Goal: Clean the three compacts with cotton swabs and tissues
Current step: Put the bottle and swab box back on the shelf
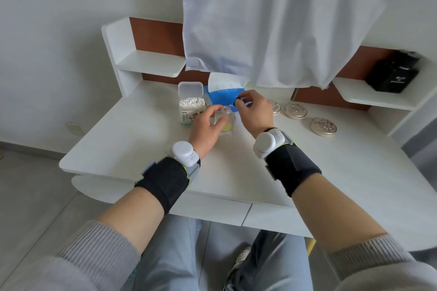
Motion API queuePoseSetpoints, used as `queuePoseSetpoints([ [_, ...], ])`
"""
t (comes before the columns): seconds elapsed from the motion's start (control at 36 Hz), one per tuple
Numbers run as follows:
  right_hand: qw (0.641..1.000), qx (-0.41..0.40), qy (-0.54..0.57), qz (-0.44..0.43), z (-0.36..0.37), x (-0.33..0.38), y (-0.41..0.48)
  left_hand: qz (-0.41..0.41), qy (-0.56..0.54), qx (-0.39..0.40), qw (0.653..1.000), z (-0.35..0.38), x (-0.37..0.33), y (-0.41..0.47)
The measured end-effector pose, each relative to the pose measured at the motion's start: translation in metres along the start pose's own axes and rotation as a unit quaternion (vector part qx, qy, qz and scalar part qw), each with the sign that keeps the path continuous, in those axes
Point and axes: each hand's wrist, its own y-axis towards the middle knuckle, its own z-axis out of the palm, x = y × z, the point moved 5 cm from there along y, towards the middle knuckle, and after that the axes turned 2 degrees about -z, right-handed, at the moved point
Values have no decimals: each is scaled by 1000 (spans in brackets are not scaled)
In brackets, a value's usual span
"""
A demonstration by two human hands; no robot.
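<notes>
Three round silver compacts lie shut on the white desk: one (274, 106) partly hidden behind my right hand, one (295, 110) beside it, one (323, 126) nearer the front right. My left hand (208, 129) grips a small clear bottle (225, 117) standing on the desk, its neck uncapped. Just above and right of the neck, my right hand (254, 111) pinches a small dark blue cap (239, 101). An open box of cotton swabs (190, 107) stands left of the bottle. Behind it is a blue tissue pack (224, 94) with a white tissue sticking up.
A white cloth (272, 23) hangs over the back of the desk above the tissues. A black box (392, 73) sits on the right shelf. A small white shelf (151, 62) is at the back left. The desk's front edge (165, 186) is close to my knees.
</notes>
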Motion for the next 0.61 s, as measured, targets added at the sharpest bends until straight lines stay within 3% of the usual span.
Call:
queuePoseSetpoints([
  [0.17, 993, 30, 98, -61, -9, 22, -10, -11, -9, 15, 1000, 0, 3, 2],
  [0.61, 976, 124, -35, -176, 2, 18, -21, -24, 26, 45, 998, 2, 10, 3],
])
